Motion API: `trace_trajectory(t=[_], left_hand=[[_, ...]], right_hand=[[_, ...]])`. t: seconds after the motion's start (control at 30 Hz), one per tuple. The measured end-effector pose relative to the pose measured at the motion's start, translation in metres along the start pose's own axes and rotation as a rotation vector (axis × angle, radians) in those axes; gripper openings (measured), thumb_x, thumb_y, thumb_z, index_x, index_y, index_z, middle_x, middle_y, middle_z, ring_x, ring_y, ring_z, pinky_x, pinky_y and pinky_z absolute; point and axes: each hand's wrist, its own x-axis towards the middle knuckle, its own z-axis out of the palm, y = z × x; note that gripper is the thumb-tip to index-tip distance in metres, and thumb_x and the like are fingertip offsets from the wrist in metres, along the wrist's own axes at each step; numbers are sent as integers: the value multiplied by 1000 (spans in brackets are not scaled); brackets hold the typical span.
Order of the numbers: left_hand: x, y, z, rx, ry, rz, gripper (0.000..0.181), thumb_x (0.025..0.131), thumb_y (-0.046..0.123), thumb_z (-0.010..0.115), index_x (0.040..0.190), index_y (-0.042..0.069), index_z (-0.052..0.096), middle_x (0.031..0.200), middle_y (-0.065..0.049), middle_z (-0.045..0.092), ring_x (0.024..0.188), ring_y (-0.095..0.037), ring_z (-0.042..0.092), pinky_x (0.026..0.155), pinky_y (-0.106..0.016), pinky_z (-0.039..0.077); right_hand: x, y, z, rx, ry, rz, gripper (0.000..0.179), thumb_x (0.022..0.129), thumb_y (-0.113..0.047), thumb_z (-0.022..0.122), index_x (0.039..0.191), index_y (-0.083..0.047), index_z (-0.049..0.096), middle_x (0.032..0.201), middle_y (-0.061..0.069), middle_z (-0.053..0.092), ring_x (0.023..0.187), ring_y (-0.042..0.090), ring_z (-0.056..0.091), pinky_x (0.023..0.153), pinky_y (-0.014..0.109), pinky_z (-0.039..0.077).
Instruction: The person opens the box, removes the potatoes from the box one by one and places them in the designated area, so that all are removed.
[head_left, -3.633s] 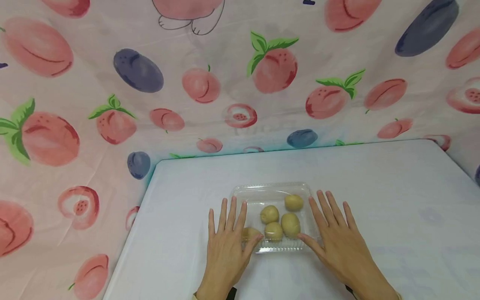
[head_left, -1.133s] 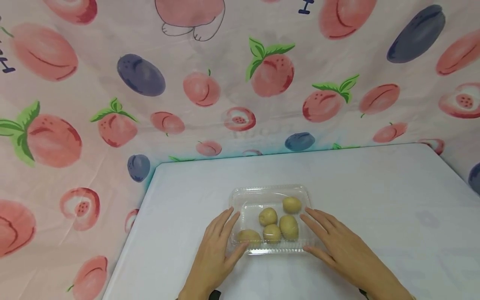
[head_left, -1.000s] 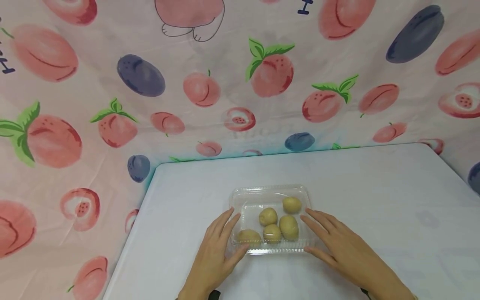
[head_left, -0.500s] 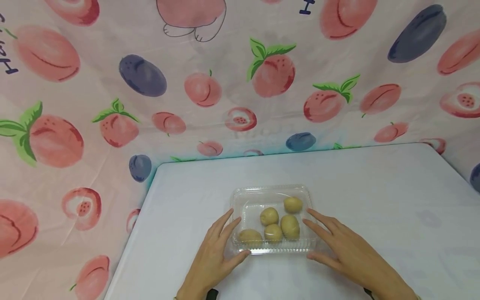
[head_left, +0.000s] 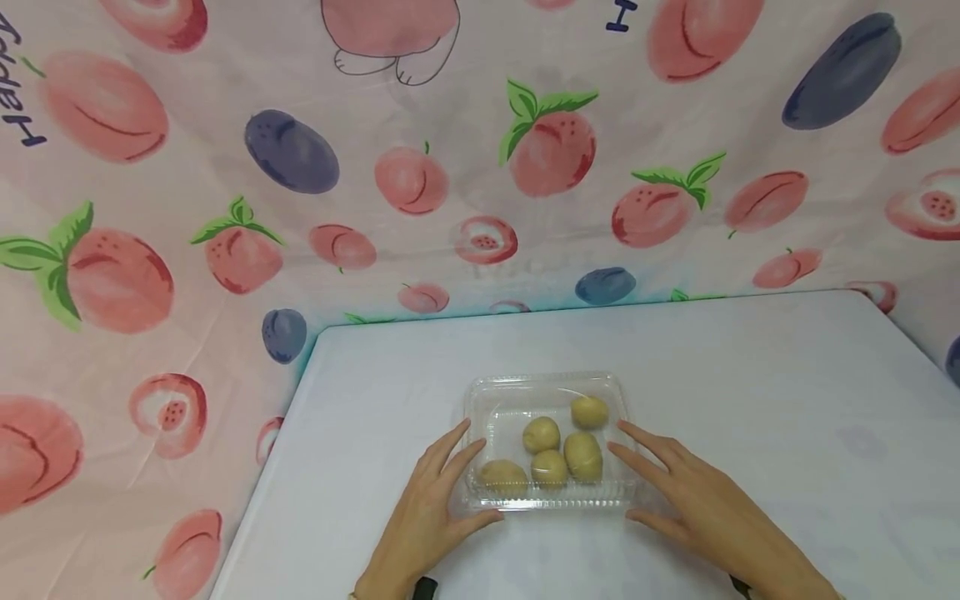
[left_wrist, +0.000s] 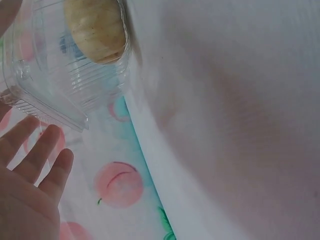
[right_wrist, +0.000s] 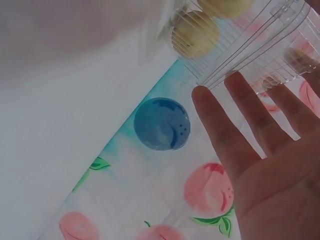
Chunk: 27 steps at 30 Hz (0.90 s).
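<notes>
A clear plastic clamshell box sits on the white table, its lid down over several yellowish potatoes. My left hand is at its left side, fingertips at the box edge and thumb stretched toward the near left corner. On the opposite side is my right hand, fingers extended and thumb near the front right corner. In the left wrist view, spread fingers lie beside the box wall. The right wrist view has straight fingertips at the box rim. Whether they touch it firmly I cannot tell.
The white-covered table extends around the box on all sides. Behind it and to the left hangs a pink cloth printed with peaches and dark blue fruit. Dark bands circle the wrists.
Both hands, earlier laid flat with fingers spread pointing forward, have moved outward and now angle inward at the box's sides. Lately the right thumb has shifted slightly outward. The box has stayed in place.
</notes>
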Motion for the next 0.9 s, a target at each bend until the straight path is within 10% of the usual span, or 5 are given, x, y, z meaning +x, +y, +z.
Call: trace_trajectory(t=[0.9], left_hand=[[1, 2, -1, -41, 10, -23, 81, 64, 41, 92, 137, 23, 59, 158, -2, 39, 135, -27, 48, 103, -50, 49]], right_hand=[[2, 3, -12, -2, 46, -81, 76, 74, -42, 84, 142, -26, 54, 146, 3, 52, 109, 18, 63, 77, 38, 60]])
